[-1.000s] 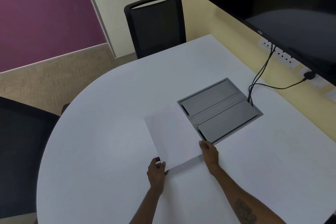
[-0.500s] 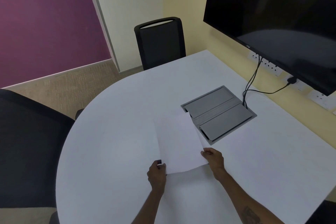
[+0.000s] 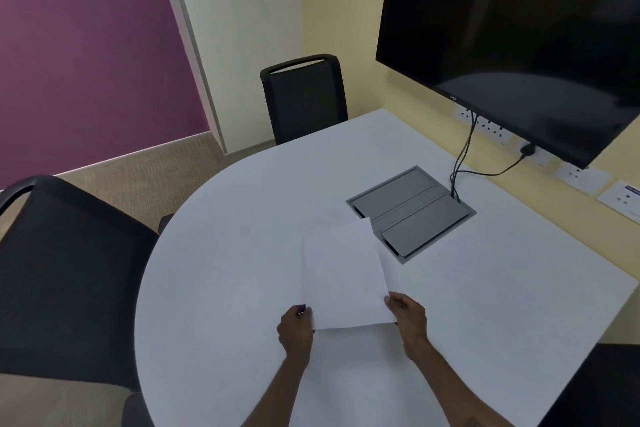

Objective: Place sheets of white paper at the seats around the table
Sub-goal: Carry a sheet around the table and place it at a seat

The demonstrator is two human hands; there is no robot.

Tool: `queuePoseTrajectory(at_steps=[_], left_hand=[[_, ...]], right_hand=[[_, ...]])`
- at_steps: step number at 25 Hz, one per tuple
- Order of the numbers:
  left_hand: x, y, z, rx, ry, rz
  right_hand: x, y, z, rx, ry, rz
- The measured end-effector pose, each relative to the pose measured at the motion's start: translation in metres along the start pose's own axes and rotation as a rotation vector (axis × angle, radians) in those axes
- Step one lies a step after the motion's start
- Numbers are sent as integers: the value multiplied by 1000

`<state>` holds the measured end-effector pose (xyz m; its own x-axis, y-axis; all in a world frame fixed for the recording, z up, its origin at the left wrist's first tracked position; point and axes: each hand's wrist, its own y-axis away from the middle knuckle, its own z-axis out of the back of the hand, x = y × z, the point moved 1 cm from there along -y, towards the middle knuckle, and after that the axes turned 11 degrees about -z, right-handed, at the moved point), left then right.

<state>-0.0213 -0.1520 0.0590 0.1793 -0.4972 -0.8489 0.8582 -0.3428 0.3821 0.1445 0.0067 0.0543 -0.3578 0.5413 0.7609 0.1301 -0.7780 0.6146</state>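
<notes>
A sheet of white paper [image 3: 343, 274] hangs just above the white table [image 3: 228, 253], held by its near edge. My left hand [image 3: 295, 329] pinches the near left corner and my right hand [image 3: 408, 317] pinches the near right corner. The sheet's far corner overlaps the edge of the grey cable box. A black mesh chair [image 3: 306, 97] stands at the table's far side, and another black chair [image 3: 65, 274] is at the left. No paper lies at either of those seats.
A grey cable box [image 3: 415, 210] is sunk into the table top, with black cables [image 3: 462, 163] running up to a large black wall screen [image 3: 519, 35]. Wall sockets [image 3: 581, 180] line the yellow wall on the right. A dark chair edge [image 3: 602, 388] shows bottom right.
The view has lifted and shifted right, bringing the left chair further into view. The sheet has turned slightly clockwise in my hands and sits a little nearer to me.
</notes>
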Motion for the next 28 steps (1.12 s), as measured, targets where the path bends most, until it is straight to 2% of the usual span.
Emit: queuePoseTrajectory(at_steps=[8,19,28], left_hand=[[6,16,47,-6,-24,-75],[55,72,174,-14,-31,-167],[56,44,236,-46,-12,-192]], right_hand=[[-18,56,-16,19,-97,49],[-96,180,-55,75,-179,30],[-96,211,-110,137,-198,50]])
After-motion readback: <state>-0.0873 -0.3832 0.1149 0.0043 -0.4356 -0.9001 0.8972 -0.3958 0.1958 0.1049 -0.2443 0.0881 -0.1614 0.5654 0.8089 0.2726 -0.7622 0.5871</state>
